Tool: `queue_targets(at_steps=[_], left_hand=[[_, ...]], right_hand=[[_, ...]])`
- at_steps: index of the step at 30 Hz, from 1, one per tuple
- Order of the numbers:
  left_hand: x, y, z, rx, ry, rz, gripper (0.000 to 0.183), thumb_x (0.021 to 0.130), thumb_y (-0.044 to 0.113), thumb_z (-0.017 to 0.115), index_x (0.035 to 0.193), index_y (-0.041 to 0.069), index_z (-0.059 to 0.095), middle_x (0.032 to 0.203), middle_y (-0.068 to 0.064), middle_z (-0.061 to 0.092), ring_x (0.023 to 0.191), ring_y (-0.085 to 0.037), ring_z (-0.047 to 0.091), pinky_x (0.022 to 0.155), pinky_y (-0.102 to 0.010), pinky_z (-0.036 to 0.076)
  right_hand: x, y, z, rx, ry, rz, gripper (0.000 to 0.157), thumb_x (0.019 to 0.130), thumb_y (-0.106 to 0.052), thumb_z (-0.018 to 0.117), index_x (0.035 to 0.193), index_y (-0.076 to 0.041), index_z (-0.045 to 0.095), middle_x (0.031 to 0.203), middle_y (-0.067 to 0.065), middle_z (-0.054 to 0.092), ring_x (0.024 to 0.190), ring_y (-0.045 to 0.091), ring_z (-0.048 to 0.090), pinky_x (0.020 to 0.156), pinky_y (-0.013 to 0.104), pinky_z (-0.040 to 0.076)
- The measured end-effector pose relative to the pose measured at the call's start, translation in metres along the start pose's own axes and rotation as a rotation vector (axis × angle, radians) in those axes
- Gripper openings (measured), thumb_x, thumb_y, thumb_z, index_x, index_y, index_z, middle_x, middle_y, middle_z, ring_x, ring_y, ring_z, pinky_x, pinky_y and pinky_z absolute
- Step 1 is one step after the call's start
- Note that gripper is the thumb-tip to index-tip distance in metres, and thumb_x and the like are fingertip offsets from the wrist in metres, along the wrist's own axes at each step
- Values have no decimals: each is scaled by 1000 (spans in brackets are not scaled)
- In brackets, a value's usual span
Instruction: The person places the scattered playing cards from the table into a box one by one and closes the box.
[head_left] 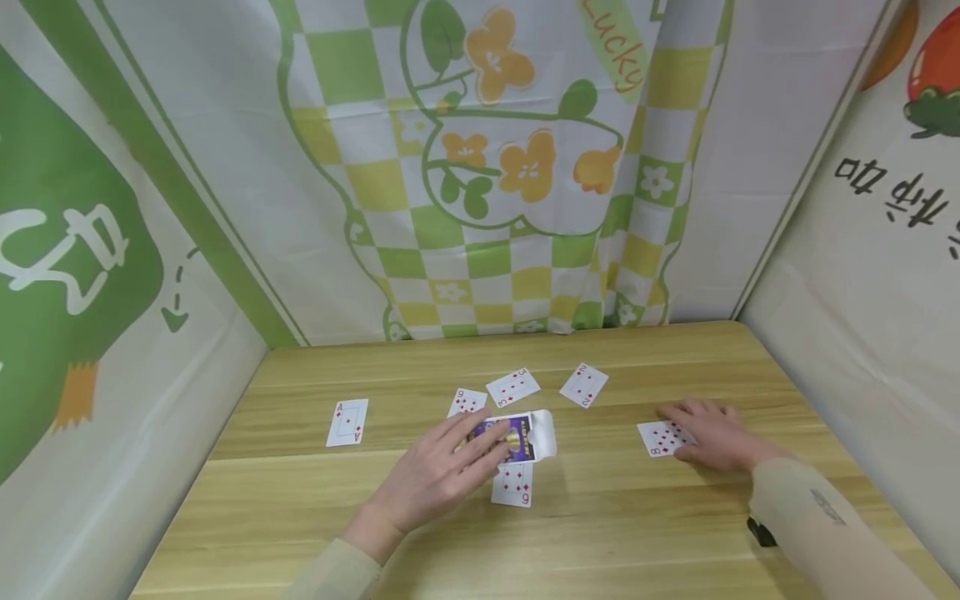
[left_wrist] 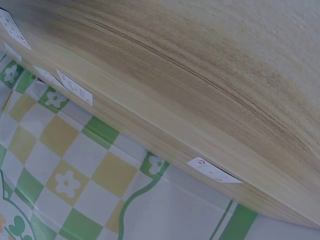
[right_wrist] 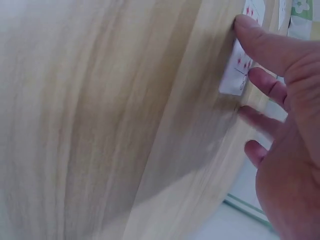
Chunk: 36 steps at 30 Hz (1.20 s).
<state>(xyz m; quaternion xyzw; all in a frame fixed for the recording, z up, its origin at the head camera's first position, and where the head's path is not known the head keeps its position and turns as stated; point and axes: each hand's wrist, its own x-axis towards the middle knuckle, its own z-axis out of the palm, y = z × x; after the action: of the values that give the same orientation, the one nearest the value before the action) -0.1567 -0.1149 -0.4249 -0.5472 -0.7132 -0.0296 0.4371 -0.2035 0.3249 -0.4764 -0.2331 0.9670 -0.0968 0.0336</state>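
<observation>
In the head view my left hand (head_left: 442, 467) lies over a purple card box (head_left: 517, 439), its fingers across the top and its thumb hard to make out. The box's white flap (head_left: 546, 433) stands open at the right. Partly under the box is a diamonds card (head_left: 513, 485), a six or nine. At the right, my right hand (head_left: 716, 435) holds one end of an eight of diamonds card (head_left: 658, 440) between thumb and fingers. In the right wrist view the thumb (right_wrist: 257, 37) overlaps that card's face. My left hand is outside the left wrist view.
More diamonds cards lie face up: an ace (head_left: 347, 422) at left, a partly covered card (head_left: 467, 402) behind my left hand, a three (head_left: 513, 387) and a two (head_left: 583, 385) farther back. Printed cloth (head_left: 487, 283) hangs behind the wooden table (head_left: 255, 500).
</observation>
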Motion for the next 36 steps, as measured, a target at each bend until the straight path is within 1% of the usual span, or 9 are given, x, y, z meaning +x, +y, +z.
queue_targets(at_steps=[4, 8, 11, 15, 18, 21, 25, 29, 36], left_hand=[[-2, 1, 2, -2, 0, -3, 30, 90, 21, 53, 113, 6, 65, 126, -15, 57, 119, -38, 48, 93, -46, 48], [-3, 1, 2, -5, 1, -6, 31, 88, 22, 56, 113, 6, 65, 126, -15, 57, 119, -38, 48, 94, -46, 47], [-3, 1, 2, -5, 3, -7, 31, 87, 22, 57, 112, 6, 65, 125, -15, 57, 118, -38, 49, 94, -46, 47], [-4, 1, 2, 0, 2, -6, 31, 87, 22, 57, 112, 6, 65, 125, -15, 57, 118, -38, 49, 94, -46, 47], [-4, 0, 2, 0, 0, -10, 31, 88, 22, 56, 112, 6, 65, 125, -15, 57, 118, -38, 49, 94, -46, 47], [-5, 0, 3, 2, -3, -11, 29, 92, 22, 51, 112, 6, 65, 125, -15, 57, 118, -37, 49, 95, -45, 46], [-6, 0, 3, 4, -5, -7, 29, 92, 21, 52, 112, 6, 65, 125, -15, 57, 119, -38, 48, 98, -45, 44], [-5, -1, 2, 5, -7, -9, 29, 92, 21, 51, 112, 6, 65, 125, -15, 57, 119, -38, 48, 100, -45, 42], [-1, -2, 0, 8, -6, -8, 28, 90, 20, 54, 111, 6, 66, 125, -14, 58, 118, -37, 49, 99, -44, 43]], right_hand=[[4, -1, -3, 24, -13, 34, 63, 74, -32, 75, 129, -8, 52, 127, 18, 49, 118, 42, 38, 84, 58, 32], [8, -1, -4, 71, -50, 72, 52, 68, -34, 78, 111, -14, 59, 117, 10, 53, 114, 38, 40, 83, 54, 32], [11, -2, -5, 100, -82, 86, 44, 64, -33, 80, 99, -18, 57, 109, 4, 52, 111, 35, 40, 82, 53, 32], [12, -4, -6, 151, -111, 98, 46, 61, -33, 82, 92, -18, 51, 98, 0, 48, 101, 29, 40, 76, 46, 34], [12, -3, -5, 205, -114, 100, 48, 62, -29, 83, 91, -16, 48, 90, -1, 48, 87, 22, 43, 68, 36, 36], [13, -1, -3, 255, -89, 63, 46, 66, -21, 82, 93, -13, 46, 86, -2, 49, 78, 16, 44, 64, 29, 39], [13, -1, -6, 299, -31, -9, 37, 73, -10, 77, 96, -10, 48, 89, -2, 54, 81, 14, 49, 69, 30, 46], [13, -6, -15, 328, 7, -15, 28, 78, -3, 71, 97, -12, 52, 92, -3, 58, 87, 15, 54, 74, 34, 49], [12, -20, -35, 320, 65, -38, 22, 82, -7, 68, 101, -14, 60, 97, -4, 63, 92, 16, 58, 79, 38, 50]])
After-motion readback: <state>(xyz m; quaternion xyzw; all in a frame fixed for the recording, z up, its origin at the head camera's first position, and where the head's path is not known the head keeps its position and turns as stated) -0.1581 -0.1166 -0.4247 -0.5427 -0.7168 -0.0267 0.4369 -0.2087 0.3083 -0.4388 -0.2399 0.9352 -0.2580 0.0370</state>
